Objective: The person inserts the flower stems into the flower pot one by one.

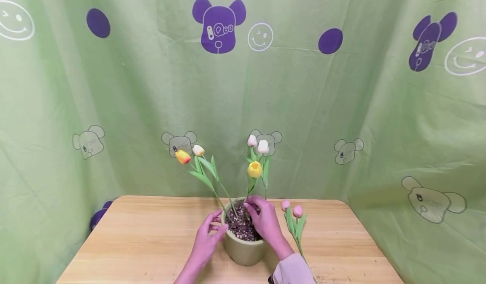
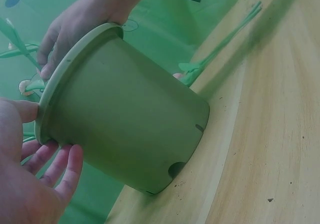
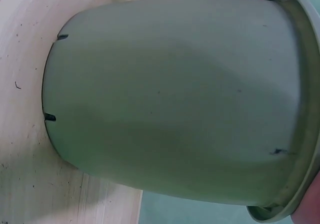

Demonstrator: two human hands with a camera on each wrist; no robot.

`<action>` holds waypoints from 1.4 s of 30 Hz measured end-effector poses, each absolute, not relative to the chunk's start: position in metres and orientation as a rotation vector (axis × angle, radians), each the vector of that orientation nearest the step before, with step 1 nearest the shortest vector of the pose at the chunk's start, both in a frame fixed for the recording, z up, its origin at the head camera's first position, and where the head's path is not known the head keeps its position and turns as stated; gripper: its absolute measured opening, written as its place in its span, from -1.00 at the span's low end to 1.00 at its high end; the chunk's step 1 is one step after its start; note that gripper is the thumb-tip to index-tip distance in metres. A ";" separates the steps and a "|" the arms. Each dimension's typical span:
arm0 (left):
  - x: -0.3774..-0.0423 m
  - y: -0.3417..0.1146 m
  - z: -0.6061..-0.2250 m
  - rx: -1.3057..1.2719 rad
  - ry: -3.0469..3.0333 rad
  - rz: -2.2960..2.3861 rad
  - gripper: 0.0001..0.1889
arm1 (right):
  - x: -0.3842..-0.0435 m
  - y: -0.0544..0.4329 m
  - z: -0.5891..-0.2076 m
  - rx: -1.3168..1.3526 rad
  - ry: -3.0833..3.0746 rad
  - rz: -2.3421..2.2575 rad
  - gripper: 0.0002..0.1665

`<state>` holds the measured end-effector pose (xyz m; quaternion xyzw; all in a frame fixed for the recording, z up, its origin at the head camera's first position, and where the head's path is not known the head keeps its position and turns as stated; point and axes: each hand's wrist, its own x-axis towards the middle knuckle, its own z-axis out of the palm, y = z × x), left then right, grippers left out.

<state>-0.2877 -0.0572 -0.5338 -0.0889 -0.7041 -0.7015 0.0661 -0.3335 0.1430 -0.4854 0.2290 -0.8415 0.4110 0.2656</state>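
A green flower pot [image 1: 243, 251] filled with dark, speckled soil [image 1: 247, 232] stands upright on the table. My left hand [image 1: 205, 239] holds its left side, thumb at the rim and fingers against the outer wall, as the left wrist view shows. Over the soil, my right hand [image 1: 266, 221] pinches the stem of a yellow tulip [image 1: 255, 169]; the fingertips are partly hidden. Behind that bloom rise two pale tulips [image 1: 263, 147]. An orange-yellow tulip [image 1: 182, 156] and a cream tulip [image 1: 198, 150] lean left out of the soil. Pot wall [image 3: 170, 99] fills the right wrist view.
Two pink tulips [image 1: 298, 211] lie on the wooden table [image 1: 152, 233] to the right of the pot. Small dark crumbs dot the wood near the pot's base. A green curtain [image 1: 296, 98] with printed bear figures hangs behind and on both sides.
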 end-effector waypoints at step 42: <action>-0.288 -0.058 -0.532 -0.279 -2.133 -2.116 -0.40 | -0.338 0.142 -0.483 0.635 -2.455 1.127 -0.94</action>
